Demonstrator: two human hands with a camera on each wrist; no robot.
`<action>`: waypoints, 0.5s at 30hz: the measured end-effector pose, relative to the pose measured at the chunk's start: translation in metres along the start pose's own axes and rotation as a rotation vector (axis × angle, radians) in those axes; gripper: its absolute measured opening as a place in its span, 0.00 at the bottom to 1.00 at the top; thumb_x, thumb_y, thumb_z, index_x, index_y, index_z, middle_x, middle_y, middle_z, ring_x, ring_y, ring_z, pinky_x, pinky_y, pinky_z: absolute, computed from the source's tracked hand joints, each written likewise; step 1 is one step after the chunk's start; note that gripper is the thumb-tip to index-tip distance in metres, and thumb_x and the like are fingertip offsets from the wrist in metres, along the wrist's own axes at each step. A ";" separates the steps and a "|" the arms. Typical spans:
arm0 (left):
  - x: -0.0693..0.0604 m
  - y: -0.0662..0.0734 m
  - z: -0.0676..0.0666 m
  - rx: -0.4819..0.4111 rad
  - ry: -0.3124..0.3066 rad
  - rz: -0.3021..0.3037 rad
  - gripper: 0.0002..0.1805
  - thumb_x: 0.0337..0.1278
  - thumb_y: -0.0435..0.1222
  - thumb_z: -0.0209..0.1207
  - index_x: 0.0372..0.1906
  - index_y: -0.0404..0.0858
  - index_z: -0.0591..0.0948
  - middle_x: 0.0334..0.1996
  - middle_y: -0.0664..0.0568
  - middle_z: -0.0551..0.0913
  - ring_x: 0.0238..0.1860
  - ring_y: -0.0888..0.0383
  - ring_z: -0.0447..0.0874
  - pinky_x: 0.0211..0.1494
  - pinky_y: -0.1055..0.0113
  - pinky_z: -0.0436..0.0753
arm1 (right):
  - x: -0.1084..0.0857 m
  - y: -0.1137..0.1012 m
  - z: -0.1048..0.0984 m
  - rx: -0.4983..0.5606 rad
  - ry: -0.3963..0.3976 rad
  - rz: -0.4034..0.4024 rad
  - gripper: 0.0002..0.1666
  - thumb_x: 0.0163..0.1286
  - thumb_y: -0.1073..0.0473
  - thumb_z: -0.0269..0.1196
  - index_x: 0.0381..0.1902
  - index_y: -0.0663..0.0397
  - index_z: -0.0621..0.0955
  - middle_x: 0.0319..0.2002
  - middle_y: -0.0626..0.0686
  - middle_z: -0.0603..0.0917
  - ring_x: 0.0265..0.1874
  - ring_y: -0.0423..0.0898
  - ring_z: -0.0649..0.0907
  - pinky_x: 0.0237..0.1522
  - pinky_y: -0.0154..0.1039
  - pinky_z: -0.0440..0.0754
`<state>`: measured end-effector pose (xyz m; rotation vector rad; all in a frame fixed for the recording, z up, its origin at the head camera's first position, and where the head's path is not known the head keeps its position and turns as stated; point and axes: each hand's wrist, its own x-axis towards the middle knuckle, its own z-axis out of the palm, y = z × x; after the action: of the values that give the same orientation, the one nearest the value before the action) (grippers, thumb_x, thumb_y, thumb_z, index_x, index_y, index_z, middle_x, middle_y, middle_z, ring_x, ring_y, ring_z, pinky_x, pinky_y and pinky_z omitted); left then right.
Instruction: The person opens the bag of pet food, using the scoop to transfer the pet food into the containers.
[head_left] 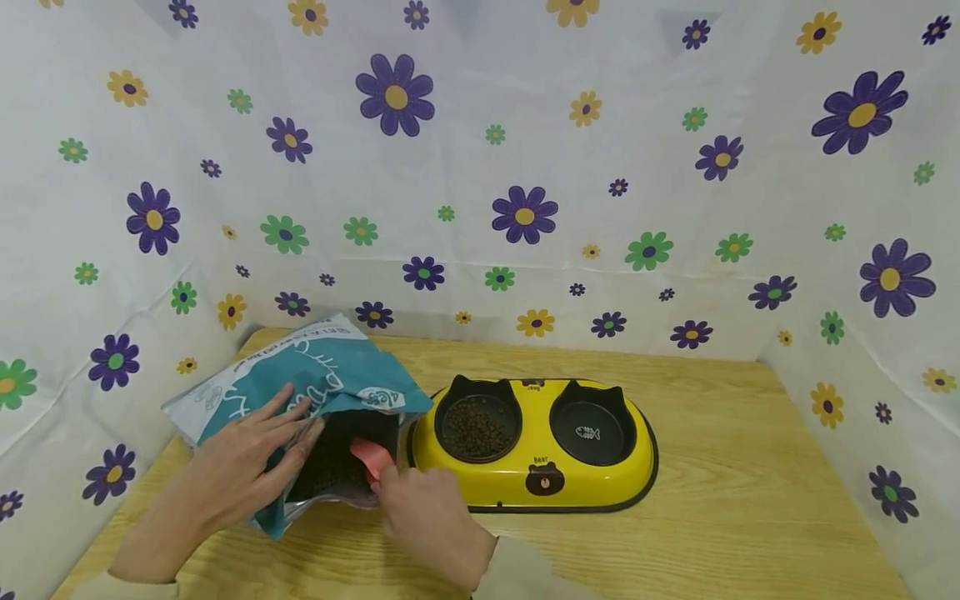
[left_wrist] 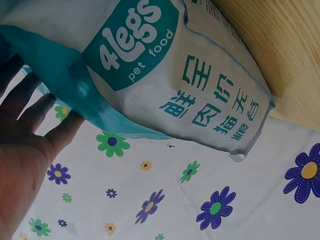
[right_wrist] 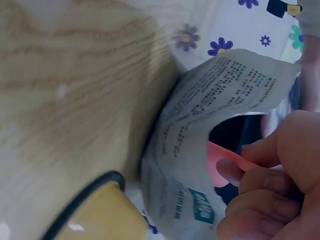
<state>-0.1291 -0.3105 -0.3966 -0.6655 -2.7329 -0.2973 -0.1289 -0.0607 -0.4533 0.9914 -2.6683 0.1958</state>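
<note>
A teal and white pet food bag [head_left: 337, 350] leans on its side on the table, its mouth facing the front and dark within. My left hand [head_left: 240, 467] holds the bag at the edge of its mouth; the fingers [left_wrist: 37, 112] lie against the teal side in the left wrist view. Between thumb and fingers, my right hand [head_left: 431, 517] grips a pink scoop [head_left: 373, 457] by its handle. The scoop's head reaches into the bag mouth and is partly hidden by the bag wall [right_wrist: 190, 130] in the right wrist view.
Right of the bag stands a yellow double pet bowl [head_left: 536, 421] with a black base rim. Brown kibble [head_left: 476, 429] lies in its left black dish; a fish print shows in the right dish [head_left: 588, 433]. Flowered cloth [head_left: 465, 167] walls the wooden table [head_left: 735, 467] at back and sides.
</note>
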 end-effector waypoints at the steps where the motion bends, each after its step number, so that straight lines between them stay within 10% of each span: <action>1: 0.000 0.000 0.000 -0.002 -0.005 -0.004 0.19 0.69 0.40 0.60 0.62 0.44 0.85 0.63 0.43 0.83 0.69 0.33 0.75 0.56 0.33 0.81 | 0.001 0.000 0.001 0.036 -0.012 0.007 0.18 0.78 0.48 0.57 0.28 0.47 0.77 0.13 0.42 0.65 0.09 0.37 0.62 0.10 0.29 0.53; 15: 0.000 0.000 -0.001 -0.013 -0.031 -0.048 0.21 0.71 0.42 0.58 0.64 0.42 0.83 0.66 0.45 0.81 0.70 0.35 0.74 0.58 0.32 0.79 | 0.000 0.005 0.023 0.743 -0.077 0.207 0.19 0.81 0.52 0.54 0.29 0.53 0.80 0.16 0.40 0.65 0.14 0.32 0.64 0.18 0.25 0.60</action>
<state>-0.1289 -0.3109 -0.3961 -0.6136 -2.7824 -0.3185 -0.1369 -0.0616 -0.4751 0.8969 -2.7998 1.2838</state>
